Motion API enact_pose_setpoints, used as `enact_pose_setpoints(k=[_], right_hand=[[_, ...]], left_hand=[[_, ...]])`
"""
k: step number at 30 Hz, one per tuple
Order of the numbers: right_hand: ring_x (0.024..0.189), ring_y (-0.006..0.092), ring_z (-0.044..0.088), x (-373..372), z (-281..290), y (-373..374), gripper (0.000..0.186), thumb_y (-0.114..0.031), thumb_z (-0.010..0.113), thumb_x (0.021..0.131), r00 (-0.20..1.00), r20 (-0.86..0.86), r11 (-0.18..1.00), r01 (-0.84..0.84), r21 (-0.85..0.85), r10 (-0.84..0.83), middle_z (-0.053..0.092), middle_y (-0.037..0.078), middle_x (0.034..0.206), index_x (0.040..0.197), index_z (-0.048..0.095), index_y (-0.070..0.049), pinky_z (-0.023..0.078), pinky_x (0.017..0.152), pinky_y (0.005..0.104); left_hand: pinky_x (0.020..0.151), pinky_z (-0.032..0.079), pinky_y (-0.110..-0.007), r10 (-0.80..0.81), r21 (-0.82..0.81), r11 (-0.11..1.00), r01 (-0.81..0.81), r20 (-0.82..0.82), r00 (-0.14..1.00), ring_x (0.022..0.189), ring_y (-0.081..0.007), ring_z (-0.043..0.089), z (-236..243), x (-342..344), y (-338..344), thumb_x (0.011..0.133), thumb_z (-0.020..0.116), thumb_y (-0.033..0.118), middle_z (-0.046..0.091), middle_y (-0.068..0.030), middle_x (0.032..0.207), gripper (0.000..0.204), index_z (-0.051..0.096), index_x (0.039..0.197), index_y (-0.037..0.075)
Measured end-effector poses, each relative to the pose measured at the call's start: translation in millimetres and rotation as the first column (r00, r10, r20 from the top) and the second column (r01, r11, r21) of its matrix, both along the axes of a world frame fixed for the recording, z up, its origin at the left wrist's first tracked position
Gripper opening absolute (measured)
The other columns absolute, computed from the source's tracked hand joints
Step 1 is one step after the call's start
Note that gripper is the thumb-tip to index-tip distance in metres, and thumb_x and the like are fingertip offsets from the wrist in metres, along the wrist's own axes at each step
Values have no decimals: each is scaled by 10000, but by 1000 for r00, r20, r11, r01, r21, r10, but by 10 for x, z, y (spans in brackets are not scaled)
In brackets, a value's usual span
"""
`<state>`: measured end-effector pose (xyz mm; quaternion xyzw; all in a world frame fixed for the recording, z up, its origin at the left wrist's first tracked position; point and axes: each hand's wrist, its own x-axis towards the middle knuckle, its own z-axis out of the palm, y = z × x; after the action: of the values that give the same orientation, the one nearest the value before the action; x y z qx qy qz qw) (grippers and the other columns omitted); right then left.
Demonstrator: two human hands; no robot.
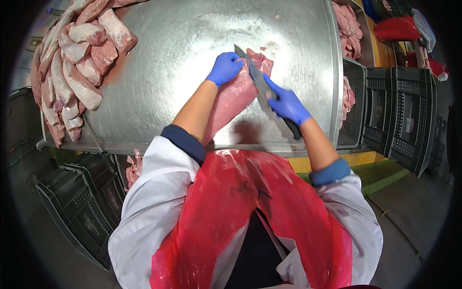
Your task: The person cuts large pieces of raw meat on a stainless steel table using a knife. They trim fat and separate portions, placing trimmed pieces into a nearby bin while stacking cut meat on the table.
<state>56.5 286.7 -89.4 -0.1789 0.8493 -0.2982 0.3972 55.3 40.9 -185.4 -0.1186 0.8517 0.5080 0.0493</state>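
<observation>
A long pink cut of raw meat (233, 98) lies slantwise on the metal table, its near end by the front edge. My left hand (224, 69), in a blue glove, is closed at the meat's far left side, with the fingertips pinching its edge. In my blue-gloved right hand (290, 104) is a knife (260, 83), its dark handle showing below the palm. The blade slants up and left across the far part of the meat, with its tip close to my left fingers. A darker red end of the meat shows beyond the blade.
Many raw meat pieces (72, 67) are heaped on the left of the metal table (159, 62). Dark plastic crates (397, 113) stand at the right, some meat (347, 29) beside them. Another dark crate (89, 197) sits low at the left. Small scraps lie beyond the knife.
</observation>
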Motion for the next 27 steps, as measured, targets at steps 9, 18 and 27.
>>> enact_pose_setpoints(k=[9,18,27], right_hand=[[635,150,652,-368,-350,-376,765,-68,533,882,978,165,958,161,-237,-124,686,110,794,1574,303,-296,560,657,324],[587,148,632,-32,-181,-366,739,-93,532,916,993,112,964,64,-258,-35,661,95,759,1588,267,-251,553,579,332],[579,193,644,842,41,-91,775,-196,535,892,923,348,964,-73,-255,162,664,148,784,1597,223,-284,567,581,332]], left_hand=[[649,473,-321,-82,40,996,84,-39,996,647,-146,542,471,48,173,932,672,276,632,-99,690,311,667,826,-16],[673,500,-297,-114,9,993,115,-83,990,703,-128,605,588,76,-35,924,644,177,675,-62,769,201,669,886,-19],[744,513,-289,166,463,886,-15,-287,943,776,-136,662,1062,780,-377,942,629,118,714,-77,862,122,675,968,9]])
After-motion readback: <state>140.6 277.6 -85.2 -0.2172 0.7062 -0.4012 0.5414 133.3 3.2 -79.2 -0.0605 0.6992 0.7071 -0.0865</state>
